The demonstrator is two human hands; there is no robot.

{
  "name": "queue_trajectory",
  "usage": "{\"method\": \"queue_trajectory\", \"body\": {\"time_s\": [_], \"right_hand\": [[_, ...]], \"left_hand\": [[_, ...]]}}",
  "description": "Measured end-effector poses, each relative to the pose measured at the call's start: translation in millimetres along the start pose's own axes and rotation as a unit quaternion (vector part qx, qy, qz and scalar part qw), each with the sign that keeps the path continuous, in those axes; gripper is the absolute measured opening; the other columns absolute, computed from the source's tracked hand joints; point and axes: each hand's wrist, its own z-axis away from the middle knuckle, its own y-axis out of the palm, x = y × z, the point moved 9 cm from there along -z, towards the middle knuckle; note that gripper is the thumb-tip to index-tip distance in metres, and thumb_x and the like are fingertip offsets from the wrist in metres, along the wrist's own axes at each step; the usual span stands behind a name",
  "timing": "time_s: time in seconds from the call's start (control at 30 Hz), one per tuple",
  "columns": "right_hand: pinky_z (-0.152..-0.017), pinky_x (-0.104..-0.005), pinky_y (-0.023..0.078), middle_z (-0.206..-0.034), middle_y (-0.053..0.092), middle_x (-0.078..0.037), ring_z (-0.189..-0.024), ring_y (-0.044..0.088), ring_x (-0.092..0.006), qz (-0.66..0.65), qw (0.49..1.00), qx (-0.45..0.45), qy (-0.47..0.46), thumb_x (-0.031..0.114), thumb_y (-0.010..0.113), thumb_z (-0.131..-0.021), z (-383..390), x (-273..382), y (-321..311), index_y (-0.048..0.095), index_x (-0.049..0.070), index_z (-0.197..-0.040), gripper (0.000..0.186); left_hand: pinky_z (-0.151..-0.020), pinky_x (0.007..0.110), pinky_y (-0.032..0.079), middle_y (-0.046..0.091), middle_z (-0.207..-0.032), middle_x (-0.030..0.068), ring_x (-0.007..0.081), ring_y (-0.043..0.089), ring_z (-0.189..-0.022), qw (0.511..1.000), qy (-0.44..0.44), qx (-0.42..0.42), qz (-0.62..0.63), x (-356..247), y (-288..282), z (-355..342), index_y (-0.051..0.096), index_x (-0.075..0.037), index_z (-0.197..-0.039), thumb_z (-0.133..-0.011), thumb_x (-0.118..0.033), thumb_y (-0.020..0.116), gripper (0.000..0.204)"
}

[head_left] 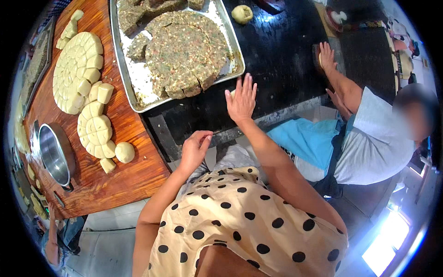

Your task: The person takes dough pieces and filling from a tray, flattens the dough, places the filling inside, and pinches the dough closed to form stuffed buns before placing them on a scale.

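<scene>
On the black counter, metal tray of speckled filling, right hand beside

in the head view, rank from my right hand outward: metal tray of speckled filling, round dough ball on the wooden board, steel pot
1. Metal tray of speckled filling, just left of the right hand.
2. Round dough ball, lower left on the wooden board.
3. Steel pot, far left.

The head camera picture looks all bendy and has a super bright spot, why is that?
In the head view, the fisheye lens curves straight edges near the rim, like the wooden table and the metal tray; strong light blows out the lower right corner; the black griddle shows shiny glare near the dough ball; a co-worker's face is blurred.
</scene>
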Motion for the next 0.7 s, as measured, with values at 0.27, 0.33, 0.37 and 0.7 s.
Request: {"method": "queue_trajectory", "body": {"time_s": [0.27, 0.33, 0.37, 0.7], "right_hand": [[-0.119, -0.0514, 0.007, -0.158, 0.015, -0.026, -0.148, 0.012, -0.0381, -0.08, 0.994, -0.067, 0.041, 0.037, 0.043, -0.1, 3.3, -23.6, -21.8, 0.024, -0.002, -0.15, 0.066], [-0.12, -0.0503, 0.008, -0.158, 0.014, -0.026, -0.148, 0.012, -0.0382, -0.039, 0.996, -0.057, 0.058, 0.032, 0.042, -0.1, 9.9, -42.3, -16.5, 0.025, -0.002, -0.15, 0.062], [-0.12, -0.0501, 0.009, -0.158, 0.014, -0.026, -0.148, 0.012, -0.0384, -0.045, 0.995, -0.049, 0.069, 0.032, 0.042, -0.101, 8.5, -47.9, -11.4, 0.025, -0.002, -0.15, 0.062], [-0.099, -0.0397, 0.042, -0.123, 0.054, -0.02, -0.114, 0.053, -0.0306, -0.334, 0.925, -0.028, 0.179, 0.016, 0.064, -0.091, 47.0, -74.4, -15.9, 0.048, -0.001, -0.135, 0.05]], "left_hand": [[-0.106, 0.042, 0.039, 0.051, -0.136, 0.0202, 0.0311, 0.052, -0.125, 0.952, 0.195, -0.007, -0.235, -49.0, 14.6, -12.0, 0.048, 0.002, -0.135, -0.091, -0.016, 0.062, 0.049], [-0.116, 0.045, 0.026, 0.038, -0.148, 0.0209, 0.0335, 0.036, -0.138, 0.905, 0.268, 0.027, -0.329, -66.5, 41.0, -24.7, 0.036, 0.004, -0.143, -0.09, -0.02, 0.064, 0.065], [-0.119, 0.047, 0.017, 0.03, -0.154, 0.0209, 0.0345, 0.026, -0.144, 0.886, 0.288, 0.062, -0.358, -71.6, 55.2, -37.1, 0.03, 0.005, -0.146, -0.089, -0.024, 0.064, 0.073], [-0.121, 0.046, 0.012, 0.024, -0.157, 0.0178, 0.0296, 0.021, -0.147, 0.851, 0.277, 0.047, -0.444, -32.3, 81.4, -95.1, 0.03, 0.002, -0.148, -0.084, -0.054, 0.062, 0.091]]}}
